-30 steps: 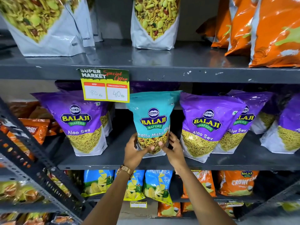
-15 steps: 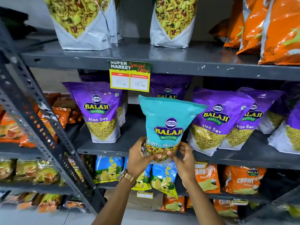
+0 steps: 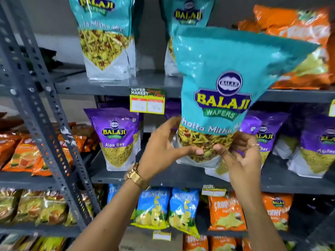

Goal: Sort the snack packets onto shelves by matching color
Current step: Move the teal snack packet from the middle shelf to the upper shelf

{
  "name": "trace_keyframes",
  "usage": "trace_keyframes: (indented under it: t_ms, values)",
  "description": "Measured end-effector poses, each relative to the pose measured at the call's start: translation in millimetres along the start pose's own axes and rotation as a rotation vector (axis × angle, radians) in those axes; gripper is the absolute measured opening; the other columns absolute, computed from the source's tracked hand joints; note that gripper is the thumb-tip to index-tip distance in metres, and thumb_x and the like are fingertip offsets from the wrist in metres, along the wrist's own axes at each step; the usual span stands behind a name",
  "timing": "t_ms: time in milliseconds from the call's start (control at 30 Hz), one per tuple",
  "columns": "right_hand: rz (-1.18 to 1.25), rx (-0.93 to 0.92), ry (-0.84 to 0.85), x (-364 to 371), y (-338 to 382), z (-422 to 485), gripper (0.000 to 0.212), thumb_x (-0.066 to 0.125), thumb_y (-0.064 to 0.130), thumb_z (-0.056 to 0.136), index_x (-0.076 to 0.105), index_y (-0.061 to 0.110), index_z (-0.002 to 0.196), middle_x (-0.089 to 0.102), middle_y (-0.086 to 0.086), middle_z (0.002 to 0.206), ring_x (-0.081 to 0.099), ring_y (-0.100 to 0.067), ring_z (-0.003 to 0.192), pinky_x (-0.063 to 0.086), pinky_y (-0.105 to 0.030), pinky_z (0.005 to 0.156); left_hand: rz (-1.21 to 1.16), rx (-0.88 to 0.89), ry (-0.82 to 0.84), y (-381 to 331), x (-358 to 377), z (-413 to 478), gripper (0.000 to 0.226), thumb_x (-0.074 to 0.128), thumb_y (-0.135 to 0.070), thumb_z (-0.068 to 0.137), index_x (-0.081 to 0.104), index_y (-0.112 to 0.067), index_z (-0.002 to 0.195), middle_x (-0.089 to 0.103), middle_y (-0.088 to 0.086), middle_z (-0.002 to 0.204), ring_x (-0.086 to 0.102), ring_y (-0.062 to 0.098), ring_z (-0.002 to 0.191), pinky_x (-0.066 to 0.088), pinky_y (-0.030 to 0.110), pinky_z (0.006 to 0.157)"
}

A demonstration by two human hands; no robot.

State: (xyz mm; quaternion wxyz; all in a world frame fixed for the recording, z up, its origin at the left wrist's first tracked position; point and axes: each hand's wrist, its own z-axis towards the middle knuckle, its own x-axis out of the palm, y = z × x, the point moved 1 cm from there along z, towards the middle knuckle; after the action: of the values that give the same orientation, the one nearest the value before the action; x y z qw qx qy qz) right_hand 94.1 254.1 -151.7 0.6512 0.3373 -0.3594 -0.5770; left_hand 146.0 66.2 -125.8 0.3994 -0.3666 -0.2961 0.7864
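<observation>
Grey metal shelving fills the view, and in front of it both hands hold one teal packet (image 3: 230,91) upright by its lower end. The left hand (image 3: 163,145) has its grip closed on the packet's bottom left corner, thumb across the clear window and fingers behind; the right hand (image 3: 243,160) is closed on the bottom right, thumb on the front, a ring showing on one finger. The packet is clear of every shelf, raised so that its top overlaps the upper shelf (image 3: 108,86) level and its base hangs before the middle shelf (image 3: 181,175). On that upper shelf two more teal packets (image 3: 107,33) of the same mix stand upright, with orange packets (image 3: 299,46) further right, so the matching colour group sits just behind and to the left of the held one. Purple packets (image 3: 117,136) line the middle shelf to both sides of the hands; blue packets (image 3: 168,209) and other orange ones stand on the shelf below. Judging by this, the teal packet has been lifted away from the purple row but is not yet set down; placing it beside its teal fellows remains. Whether other strays are left among the rows cannot be told, though the purple row looks uniform where visible.
</observation>
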Motion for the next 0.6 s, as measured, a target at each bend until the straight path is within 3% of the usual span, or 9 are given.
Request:
trace_keyframes:
  t_ms: [67, 133, 233, 267, 367, 467, 600]
  values:
    - [0.011, -0.060, -0.004, 4.9, 30.4, 21.5, 0.047, 0.085, 0.034, 0.062, 0.054, 0.031, 0.098, 0.065, 0.009, 0.097, 0.065, 0.009, 0.084, 0.051, -0.013, 0.079, 0.025, 0.076, -0.014, -26.5, -13.6, 19.3, 0.067, 0.094, -0.024, 0.062, 0.057, -0.028, 0.118, 0.071, -0.017, 0.110, 0.066, -0.008, 0.100, 0.053, 0.015, 0.089]
    - [0.031, -0.115, -0.001, 13.1, 57.3, 48.1, 0.047, 0.079, 0.036, 0.064, 0.055, 0.024, 0.103, 0.065, 0.010, 0.096, 0.063, 0.012, 0.081, 0.049, -0.010, 0.075, 0.050, 0.137, -0.046, -48.3, -27.2, 44.1, 0.063, 0.093, -0.029, 0.063, 0.055, -0.032, 0.113, 0.070, -0.021, 0.105, 0.065, -0.013, 0.095, 0.052, 0.013, 0.086]
    - [0.064, -0.181, 0.009, 31.3, 83.6, 96.0, 0.045, 0.081, 0.018, 0.074, 0.055, 0.011, 0.110, 0.068, 0.000, 0.096, 0.065, 0.008, 0.077, 0.048, -0.009, 0.072, 0.046, 0.192, -0.117, -68.0, -44.4, 84.0, 0.069, 0.091, -0.041, 0.063, 0.058, -0.021, 0.120, 0.074, -0.005, 0.116, 0.070, 0.008, 0.109, 0.056, 0.038, 0.099]
    - [0.067, -0.195, 0.013, 38.2, 90.9, 111.5, 0.047, 0.081, 0.019, 0.074, 0.055, 0.008, 0.112, 0.069, -0.006, 0.099, 0.067, 0.000, 0.083, 0.050, -0.014, 0.075, 0.037, 0.205, -0.137, -72.4, -50.1, 97.4, 0.068, 0.090, -0.039, 0.064, 0.059, -0.019, 0.121, 0.074, -0.003, 0.117, 0.070, 0.011, 0.109, 0.057, 0.040, 0.098]
    - [0.035, -0.218, 0.034, 59.5, 103.5, 152.4, 0.051, 0.081, 0.034, 0.073, 0.058, 0.009, 0.110, 0.070, -0.012, 0.110, 0.066, -0.017, 0.096, 0.054, -0.030, 0.085, 0.018, 0.208, -0.157, -79.9, -64.9, 134.1, 0.057, 0.089, -0.023, 0.071, 0.060, -0.011, 0.120, 0.073, -0.003, 0.110, 0.070, -0.006, 0.094, 0.057, 0.017, 0.085]
    - [0.014, -0.219, 0.025, 80.3, 102.7, 184.5, 0.034, 0.081, 0.030, 0.075, 0.057, 0.018, 0.095, 0.067, -0.011, 0.103, 0.066, -0.022, 0.094, 0.055, -0.039, 0.088, 0.019, 0.182, -0.150, -71.9, -74.7, 167.3, 0.049, 0.087, -0.020, 0.074, 0.062, -0.017, 0.116, 0.073, -0.003, 0.110, 0.070, -0.006, 0.094, 0.057, 0.020, 0.087]
    - [-0.043, -0.125, 0.032, 101.4, 84.4, 209.2, 0.049, 0.081, 0.033, 0.075, 0.059, 0.002, 0.106, 0.069, -0.017, 0.108, 0.066, -0.025, 0.093, 0.054, -0.032, 0.079, 0.026, 0.129, -0.125, -48.3, -76.3, 193.6, 0.040, 0.082, -0.010, 0.078, 0.060, -0.016, 0.110, 0.069, -0.004, 0.102, 0.066, -0.018, 0.076, 0.059, 0.013, 0.078]
